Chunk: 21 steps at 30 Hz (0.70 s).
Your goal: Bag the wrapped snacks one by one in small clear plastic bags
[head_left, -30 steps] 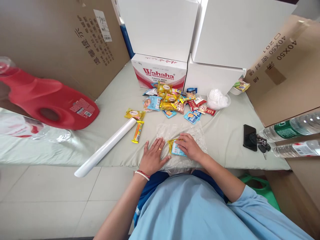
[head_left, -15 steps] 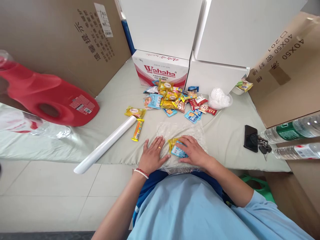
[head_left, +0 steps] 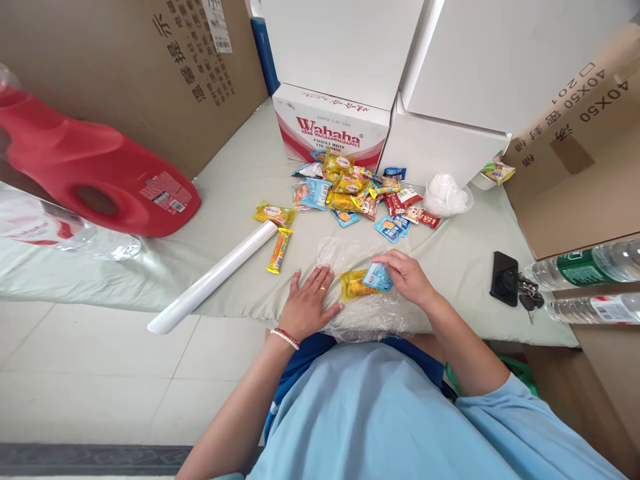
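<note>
While the left hand (head_left: 309, 305) lies flat, fingers spread and palm down, on the near left edge of the clear plastic sheet (head_left: 367, 313), the film is pinned against the pale cloth surface (head_left: 240, 180) so that it cannot slide or lift. Seen from the head camera, the right hand (head_left: 409, 279) has its fingertips closed in a pinch on a small blue snack packet (head_left: 377, 276), held just above the sheet and touching a yellow snack packet (head_left: 354, 285) that lies on the film; the pinch at one edge keeps the packet's face clear. Farther back, a loose pile of snack packets (head_left: 355, 193) sits before the Wahaha carton (head_left: 331, 130), within reach (one yellow-orange bar (head_left: 279, 250) lies apart, beside the white film roll (head_left: 213, 279)). The roll rests at an angle, overhanging the near edge. A phone (head_left: 503, 277) with keys lies well apart on the right, near two water bottles (head_left: 590, 283).
</note>
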Available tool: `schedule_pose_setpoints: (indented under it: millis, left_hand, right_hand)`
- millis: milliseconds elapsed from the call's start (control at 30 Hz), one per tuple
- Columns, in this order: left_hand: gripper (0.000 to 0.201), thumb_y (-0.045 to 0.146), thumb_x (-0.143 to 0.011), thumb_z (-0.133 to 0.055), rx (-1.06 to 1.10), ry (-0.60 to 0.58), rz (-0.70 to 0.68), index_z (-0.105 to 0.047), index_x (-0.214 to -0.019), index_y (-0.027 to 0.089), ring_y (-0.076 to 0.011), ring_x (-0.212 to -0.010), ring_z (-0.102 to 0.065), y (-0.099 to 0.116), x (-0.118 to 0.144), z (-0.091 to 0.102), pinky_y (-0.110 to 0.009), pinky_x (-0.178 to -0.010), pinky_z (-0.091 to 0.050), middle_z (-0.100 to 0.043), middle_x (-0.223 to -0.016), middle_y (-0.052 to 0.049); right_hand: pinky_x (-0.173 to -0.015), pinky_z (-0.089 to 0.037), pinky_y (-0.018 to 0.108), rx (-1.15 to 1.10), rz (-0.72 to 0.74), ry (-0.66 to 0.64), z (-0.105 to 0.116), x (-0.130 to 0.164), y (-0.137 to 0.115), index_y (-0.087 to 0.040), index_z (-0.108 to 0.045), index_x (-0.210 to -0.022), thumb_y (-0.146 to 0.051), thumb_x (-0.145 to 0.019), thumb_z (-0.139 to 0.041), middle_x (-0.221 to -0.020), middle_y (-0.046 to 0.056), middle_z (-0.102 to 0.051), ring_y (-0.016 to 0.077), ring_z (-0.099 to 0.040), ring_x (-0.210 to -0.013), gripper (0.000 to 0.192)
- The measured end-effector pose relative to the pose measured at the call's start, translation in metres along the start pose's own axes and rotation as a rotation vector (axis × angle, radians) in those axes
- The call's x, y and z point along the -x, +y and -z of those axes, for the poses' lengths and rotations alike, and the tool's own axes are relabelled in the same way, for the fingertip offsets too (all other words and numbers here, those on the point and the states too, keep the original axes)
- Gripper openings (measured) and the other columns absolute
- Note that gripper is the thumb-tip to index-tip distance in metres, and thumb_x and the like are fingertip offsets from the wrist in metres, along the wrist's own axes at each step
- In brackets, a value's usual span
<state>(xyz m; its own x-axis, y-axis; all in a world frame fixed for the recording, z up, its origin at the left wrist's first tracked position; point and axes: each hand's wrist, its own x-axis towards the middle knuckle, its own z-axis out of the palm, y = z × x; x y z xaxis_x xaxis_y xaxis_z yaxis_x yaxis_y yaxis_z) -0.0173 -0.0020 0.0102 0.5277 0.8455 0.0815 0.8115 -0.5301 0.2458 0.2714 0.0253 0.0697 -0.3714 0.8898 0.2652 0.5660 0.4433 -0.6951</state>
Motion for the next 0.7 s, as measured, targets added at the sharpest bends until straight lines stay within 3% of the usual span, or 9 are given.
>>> schedule_pose_setpoints:
  millis: [200,300,400,500,567,700]
  left_hand:
    - [0.077,0.059,-0.097,-0.048,0.01,0.008,-0.008,-0.032,-0.161,0.019,-0.0321,-0.154,-0.033,-0.001,0.001,-0.001,-0.063,-0.127,-0.009,-0.034,-0.166,-0.015]
    - [0.077,0.059,-0.097,-0.05,0.018,0.019,-0.007,-0.033,-0.161,0.02,-0.0327,-0.154,-0.033,0.0,0.001,0.0,-0.063,-0.127,-0.01,-0.035,-0.166,-0.014]
    - [0.077,0.06,-0.096,-0.05,0.031,0.023,-0.002,-0.033,-0.161,0.021,-0.0329,-0.154,-0.034,-0.001,0.001,0.0,-0.062,-0.128,-0.01,-0.036,-0.166,-0.014]
    - [0.077,0.06,-0.097,-0.049,0.04,0.015,-0.002,-0.032,-0.161,0.021,-0.0325,-0.154,-0.033,-0.001,0.001,-0.001,-0.062,-0.128,-0.008,-0.035,-0.166,-0.014]
    - [0.077,0.06,-0.097,-0.048,0.04,0.014,-0.003,-0.032,-0.161,0.021,-0.0321,-0.155,-0.033,-0.002,0.001,-0.001,-0.063,-0.128,-0.007,-0.034,-0.167,-0.014]
    - [0.076,0.059,-0.098,-0.048,0.039,0.011,-0.008,-0.032,-0.161,0.02,-0.0314,-0.155,-0.031,-0.002,0.001,-0.001,-0.062,-0.128,-0.006,-0.032,-0.168,-0.013]
  right_hand:
    - [-0.09,-0.052,0.037,0.242,0.006,-0.335,-0.039,-0.034,0.001,-0.021,-0.073,-0.124,-0.009,-0.097,-0.047,-0.107,0.01,-0.071,0.023,-0.065,-0.1,0.039]
    - [-0.098,-0.05,0.042,0.296,0.015,-0.297,-0.048,-0.035,0.001,-0.021,-0.074,-0.121,-0.017,-0.101,-0.05,-0.114,0.012,-0.072,0.0256,-0.063,-0.108,0.031]
    - [-0.105,-0.048,0.045,0.252,0.054,-0.203,-0.038,-0.024,-0.007,-0.022,-0.067,-0.132,-0.034,-0.104,-0.052,-0.128,0.013,-0.068,0.0263,-0.059,-0.12,0.034]
    - [-0.116,-0.037,0.054,0.301,0.168,-0.34,-0.026,-0.008,-0.015,-0.026,-0.056,-0.147,-0.048,-0.096,-0.065,-0.152,0.014,-0.052,0.0311,-0.044,-0.141,0.056]
    - [-0.12,-0.03,0.059,0.373,0.205,-0.446,-0.024,0.001,-0.016,-0.029,-0.052,-0.15,-0.045,-0.093,-0.071,-0.158,0.012,-0.046,0.0333,-0.035,-0.148,0.062]
    - [-0.113,-0.038,0.056,0.465,0.084,-0.388,-0.032,0.01,-0.006,-0.027,-0.053,-0.15,-0.044,-0.095,-0.068,-0.151,0.013,-0.053,0.0351,-0.042,-0.14,0.059]
